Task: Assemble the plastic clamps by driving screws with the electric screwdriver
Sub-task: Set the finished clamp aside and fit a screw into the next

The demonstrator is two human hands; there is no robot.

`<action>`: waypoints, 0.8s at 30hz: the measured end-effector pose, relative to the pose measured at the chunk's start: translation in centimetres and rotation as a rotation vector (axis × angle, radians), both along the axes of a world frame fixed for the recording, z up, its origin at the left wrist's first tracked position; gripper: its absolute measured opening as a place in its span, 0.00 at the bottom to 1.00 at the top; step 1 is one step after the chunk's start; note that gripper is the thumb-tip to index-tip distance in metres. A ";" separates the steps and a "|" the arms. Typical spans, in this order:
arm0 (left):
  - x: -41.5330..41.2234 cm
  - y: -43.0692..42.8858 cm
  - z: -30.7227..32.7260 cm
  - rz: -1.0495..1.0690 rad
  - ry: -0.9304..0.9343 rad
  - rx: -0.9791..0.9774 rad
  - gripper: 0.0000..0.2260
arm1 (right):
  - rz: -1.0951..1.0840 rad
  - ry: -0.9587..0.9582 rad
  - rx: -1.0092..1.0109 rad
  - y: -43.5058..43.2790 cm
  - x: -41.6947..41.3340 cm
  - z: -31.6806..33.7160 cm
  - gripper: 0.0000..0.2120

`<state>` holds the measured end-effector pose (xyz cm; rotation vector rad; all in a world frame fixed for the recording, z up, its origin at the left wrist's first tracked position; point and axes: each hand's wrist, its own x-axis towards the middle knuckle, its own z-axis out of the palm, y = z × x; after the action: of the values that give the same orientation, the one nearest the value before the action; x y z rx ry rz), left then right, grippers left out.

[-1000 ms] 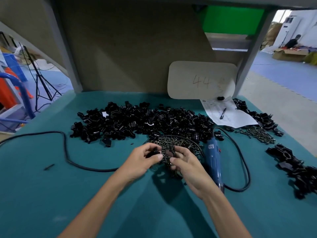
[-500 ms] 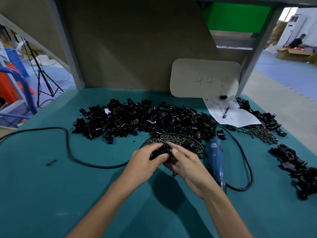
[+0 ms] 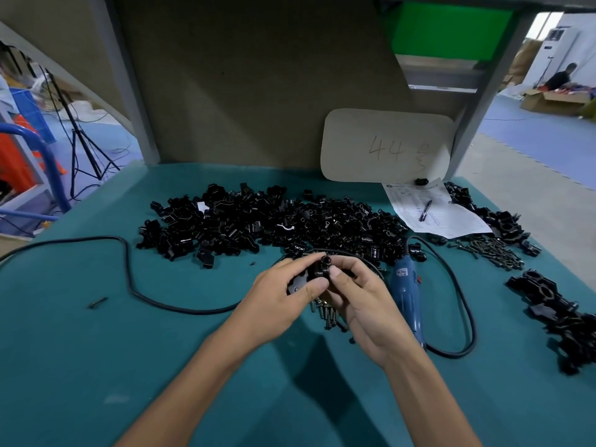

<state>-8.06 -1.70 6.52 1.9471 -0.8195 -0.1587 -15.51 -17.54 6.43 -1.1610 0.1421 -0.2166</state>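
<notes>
Right now both hands meet over the teal table (image 3: 96, 366), just in front of the big pile of black clamp parts (image 3: 258, 221). The left hand (image 3: 277, 298) grips a black clamp (image 3: 317, 272) between thumb and curled fingers. The right hand (image 3: 364, 298) pinches the same piece from the other side, its thumb pressed against it. The clamp sits raised off the table, a round end pointing up between the two thumbs. Whether a screw is already seated in it I cannot tell.

The electric screwdriver (image 3: 407, 295) lies untouched just beside the right hand, on its outer side. Its long axis runs roughly away from the person, with the slimmer end nearer them, and its cord (image 3: 467, 304) loops round it to the right. The right hand is plainly the nearer one, so I judge a short sideways reach would take the tool while the left steadies the clamp.

A second ago the hands were slightly apart and low, picking among the loose screws (image 3: 325, 314). Half a second ago they had closed together over that heap. Now the clamp has come up clear of the screws, which show beneath the fingers. The screwdriver has not shifted.
</notes>
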 end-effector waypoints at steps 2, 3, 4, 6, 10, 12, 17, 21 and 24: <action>-0.2 -0.1 0.7 -0.001 0.004 -0.048 0.18 | 0.016 -0.025 0.014 0.0 -0.3 0.4 0.09; -0.3 -0.1 0.9 -0.006 0.001 -0.061 0.17 | 0.024 -0.032 0.019 0.0 -0.4 0.6 0.09; -0.3 -0.1 1.0 -0.017 -0.002 -0.066 0.17 | 0.033 -0.035 0.025 0.0 -0.5 0.8 0.09; -0.5 -0.2 1.1 -0.036 -0.008 -0.049 0.20 | 0.052 -0.041 0.041 0.1 -0.7 1.2 0.11; -0.6 -0.3 1.1 -0.072 -0.038 0.036 0.24 | 0.055 -0.045 0.039 0.0 -1.0 1.5 0.16; -0.6 -0.3 1.1 -0.079 -0.056 0.065 0.25 | 0.050 -0.043 0.037 -0.1 -1.1 1.6 0.15; -0.7 -0.3 1.0 -0.083 -0.065 0.066 0.25 | 0.055 -0.045 0.037 -0.2 -1.1 1.7 0.15; -0.8 -0.4 1.1 -0.084 -0.061 0.060 0.23 | 0.052 -0.038 0.033 -0.1 -1.0 1.7 0.14; -1.0 -0.4 1.1 -0.086 -0.068 0.069 0.18 | 0.053 -0.037 0.046 0.1 -1.0 1.6 0.14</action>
<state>-9.02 -2.09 7.66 1.9922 -0.9549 -0.1748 -16.54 -17.47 7.98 -1.1133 0.0832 -0.1866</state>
